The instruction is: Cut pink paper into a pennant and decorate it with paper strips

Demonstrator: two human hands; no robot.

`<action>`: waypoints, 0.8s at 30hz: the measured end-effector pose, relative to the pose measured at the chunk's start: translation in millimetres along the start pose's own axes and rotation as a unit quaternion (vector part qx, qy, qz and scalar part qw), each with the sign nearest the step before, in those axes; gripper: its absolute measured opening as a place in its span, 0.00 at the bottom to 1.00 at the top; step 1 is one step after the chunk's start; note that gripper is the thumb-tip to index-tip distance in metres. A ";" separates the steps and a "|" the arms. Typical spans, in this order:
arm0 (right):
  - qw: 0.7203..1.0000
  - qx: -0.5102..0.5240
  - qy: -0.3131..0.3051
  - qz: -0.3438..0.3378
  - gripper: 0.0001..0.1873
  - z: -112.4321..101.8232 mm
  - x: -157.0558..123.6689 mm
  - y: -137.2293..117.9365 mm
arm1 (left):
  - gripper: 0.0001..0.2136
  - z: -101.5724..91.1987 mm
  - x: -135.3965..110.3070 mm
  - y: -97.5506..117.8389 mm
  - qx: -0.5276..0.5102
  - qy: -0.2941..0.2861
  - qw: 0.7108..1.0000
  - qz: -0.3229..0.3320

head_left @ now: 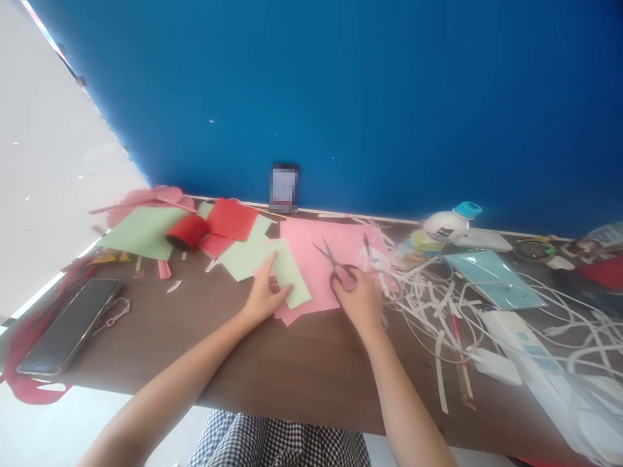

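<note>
My left hand (263, 295) lies with its fingers spread on a small light green paper (291, 275) that rests on a pink sheet (311, 250) on the brown table (272, 370). My right hand (361, 299) is closed around the dark handles of a pair of scissors (333, 261). The blades are open and lie on the pink sheet, pointing away from me.
A red paper roll (187, 232), red and green sheets and a pink fan (146, 198) lie at the back left. A phone (73, 324) sits near the left edge. A glue bottle (440, 228), a blue card (494, 279), many white paper strips and a ruler (462, 366) crowd the right.
</note>
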State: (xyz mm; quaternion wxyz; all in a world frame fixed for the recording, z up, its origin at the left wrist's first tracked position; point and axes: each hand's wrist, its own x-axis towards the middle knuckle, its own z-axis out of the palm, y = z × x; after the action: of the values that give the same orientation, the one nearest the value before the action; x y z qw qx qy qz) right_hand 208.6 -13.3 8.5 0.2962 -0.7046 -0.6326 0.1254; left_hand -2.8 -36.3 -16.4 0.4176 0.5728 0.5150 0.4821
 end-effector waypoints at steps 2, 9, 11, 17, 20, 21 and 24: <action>1.000 0.005 0.018 0.007 0.25 -3.1 1.0 -0.9 | 0.35 -0.6 0.5 -1.0 0.009 0.014 1.000 0.002; 0.972 0.219 -0.020 0.081 0.23 -9.3 3.5 -5.6 | 0.32 -1.4 3.0 -0.8 -0.006 0.044 0.999 0.013; 0.964 0.258 -0.030 0.057 0.22 -10.2 3.3 -6.2 | 0.31 -2.0 3.7 -0.4 -0.011 0.058 0.998 0.009; 0.923 0.302 -0.238 -0.018 0.20 -15.4 -3.0 -13.7 | 0.35 -5.4 4.8 3.2 -0.030 0.097 0.995 0.010; 0.902 0.287 -0.319 -0.046 0.19 -19.9 -7.1 -18.9 | 0.36 -6.0 5.2 5.6 -0.045 0.104 0.994 0.004; 0.897 0.281 -0.335 -0.055 0.19 -21.0 -8.1 -19.8 | 0.36 -6.0 5.2 6.4 -0.049 0.106 0.993 0.004; 0.892 0.258 -0.363 -0.073 0.19 -22.4 -9.9 -19.8 | 0.37 -6.3 5.2 8.4 -0.060 0.119 0.991 0.002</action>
State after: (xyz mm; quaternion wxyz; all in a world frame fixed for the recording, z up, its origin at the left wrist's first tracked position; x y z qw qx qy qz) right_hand 203.1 -28.1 35.6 0.2259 -0.4609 -0.6908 0.5092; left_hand -7.4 -32.3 -6.5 0.3863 0.4864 0.5298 0.5775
